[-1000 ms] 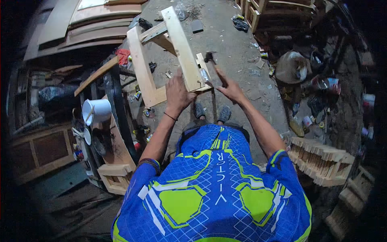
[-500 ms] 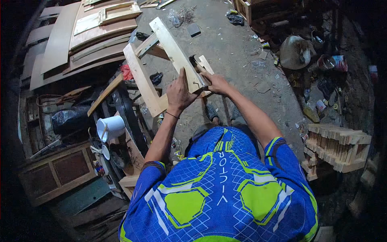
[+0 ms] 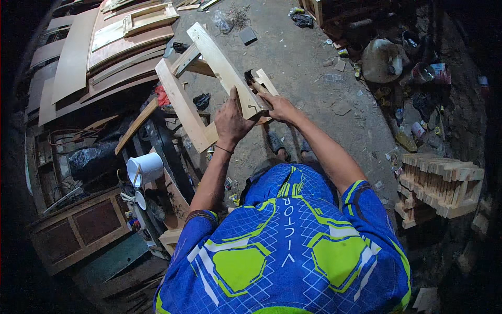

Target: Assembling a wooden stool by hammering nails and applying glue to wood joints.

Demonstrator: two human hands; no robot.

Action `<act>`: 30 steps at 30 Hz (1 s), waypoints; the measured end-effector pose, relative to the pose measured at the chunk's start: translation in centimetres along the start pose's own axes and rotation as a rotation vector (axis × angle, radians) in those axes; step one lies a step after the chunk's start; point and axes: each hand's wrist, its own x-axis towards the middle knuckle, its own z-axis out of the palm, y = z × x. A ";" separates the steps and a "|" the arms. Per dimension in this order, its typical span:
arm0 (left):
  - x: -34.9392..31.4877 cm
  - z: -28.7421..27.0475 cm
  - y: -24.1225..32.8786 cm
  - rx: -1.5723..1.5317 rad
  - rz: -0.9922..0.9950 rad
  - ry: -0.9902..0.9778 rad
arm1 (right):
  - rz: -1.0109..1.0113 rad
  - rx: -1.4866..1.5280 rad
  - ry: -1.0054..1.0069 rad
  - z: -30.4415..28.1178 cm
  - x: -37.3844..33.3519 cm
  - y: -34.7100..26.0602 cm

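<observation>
A pale wooden frame [image 3: 222, 68] of several boards is held up in front of me, slanting away to the far left. My left hand [image 3: 232, 120] grips its near end, the index finger stretched along the top board. A small bent nail [image 3: 253, 108] sticks out of that board near its end. My right hand [image 3: 282, 109] is closed beside the same end, around what looks like a hammer [image 3: 253, 82]. The tool's dark head and part of its brown handle show past the board; the rest is hidden by the hand and wood.
Wooden panels [image 3: 73, 57] lean at the far left. A white bucket [image 3: 148, 168] stands on clutter to the left, near a panelled door piece [image 3: 99, 225]. Stacked wooden pieces [image 3: 444, 183] stand at right. Rubbish and a large pale container [image 3: 380, 60] lie far right on the dirty floor [image 3: 324, 125].
The far end of the frame has shifted slightly left in the picture, as has the background. Both hands keep nearly the same place and hold.
</observation>
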 end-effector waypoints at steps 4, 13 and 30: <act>0.0 0.2 -0.2 0.056 -0.027 -0.042 | -0.011 -0.024 -0.001 0.4 0.2 0.4; 0.1 0.5 -0.4 0.045 -0.024 -0.019 | -0.028 -0.021 0.021 0.9 0.4 1.0; 0.6 0.4 0.1 0.127 -0.028 -0.043 | 0.045 0.046 -0.034 -1.7 -0.4 -1.5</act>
